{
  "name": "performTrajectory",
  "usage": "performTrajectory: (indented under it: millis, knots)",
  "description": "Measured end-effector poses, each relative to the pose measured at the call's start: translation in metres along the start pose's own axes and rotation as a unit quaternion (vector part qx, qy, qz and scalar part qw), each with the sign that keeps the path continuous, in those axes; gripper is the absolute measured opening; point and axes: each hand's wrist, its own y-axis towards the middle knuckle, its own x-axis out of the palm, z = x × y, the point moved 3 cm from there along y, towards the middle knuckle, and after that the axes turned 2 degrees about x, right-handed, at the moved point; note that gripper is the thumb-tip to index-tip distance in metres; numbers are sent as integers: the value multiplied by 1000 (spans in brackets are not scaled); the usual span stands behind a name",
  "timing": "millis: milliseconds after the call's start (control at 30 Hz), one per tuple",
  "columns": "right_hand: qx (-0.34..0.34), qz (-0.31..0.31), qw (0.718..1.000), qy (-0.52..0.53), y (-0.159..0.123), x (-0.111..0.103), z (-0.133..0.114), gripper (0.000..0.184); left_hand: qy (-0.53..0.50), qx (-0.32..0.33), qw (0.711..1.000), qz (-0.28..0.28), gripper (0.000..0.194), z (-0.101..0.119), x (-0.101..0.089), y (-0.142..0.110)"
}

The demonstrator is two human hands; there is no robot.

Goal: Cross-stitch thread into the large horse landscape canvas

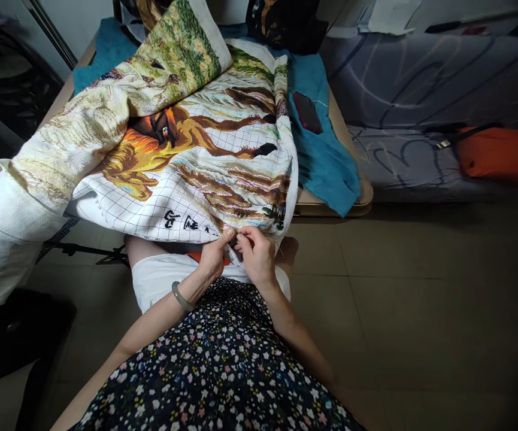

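A large cross-stitch canvas (142, 218) with a printed grid spreads from the table down to my lap, its far left part rolled up. Stitched on it are an orange and brown horse, brown bands and black characters. At the near edge, my left hand (214, 256) pinches the cloth between thumb and fingers, which lie partly underneath. Right beside it, the fingertips of my right hand (257, 254) are pressed together at the same edge. Whether they hold a needle or thread is too small to make out.
The canvas lies over a teal cloth (326, 167) on a table with a rounded edge (364, 197). A dark phone (307, 112) rests on that cloth. Behind stands a black bag (285, 27). To the right is a grey patterned sofa (393, 78) with an orange bag (501, 154).
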Motion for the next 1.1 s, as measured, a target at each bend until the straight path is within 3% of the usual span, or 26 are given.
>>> performTrajectory:
  millis: [100, 167, 300, 333, 400, 467, 533, 633, 700, 767, 867, 1100]
  knots:
    - [18, 26, 997, 69, 7, -21, -8, 14, -6, 0, 1000, 5, 35, -1, 0, 1]
    - [11, 91, 979, 179, 14, -53, -18, 16, -20, 19, 1000, 10, 45, -1, 0, 2]
    - [-65, 164, 883, 436, 25, -136, -44, 13, -36, 37, 998, 25, 55, -1, -2, 3]
    - [-100, 188, 861, 463, 25, -153, -50, 15, -35, 35, 998, 28, 53, -2, -2, 3]
    - [-166, 242, 846, 445, 23, -172, -57, 20, -34, 36, 998, 28, 48, -2, -2, 3]
    - [-203, 283, 863, 366, 17, -167, -57, 20, -31, 37, 999, 25, 42, -2, -1, 3]
    - [-173, 251, 904, 300, 13, -139, -48, 19, -30, 41, 998, 23, 40, -1, -1, 2]
    - [-36, 77, 974, 208, 7, -80, -23, 15, -30, 48, 998, 14, 38, 0, 0, 0]
    - [15, -25, 994, 108, -1, -48, -9, 14, -23, 40, 999, 11, 37, 1, 0, -2]
    - [6, -60, 998, 14, -6, -30, -2, 18, -14, 28, 999, 14, 34, 1, 0, -2]
    - [-29, -40, 997, -56, -7, -23, -1, 23, -13, 27, 999, 17, 32, 2, -1, -2]
    - [-55, -29, 994, -88, -3, -24, -3, 25, -20, 25, 999, 21, 35, 2, 0, -2]
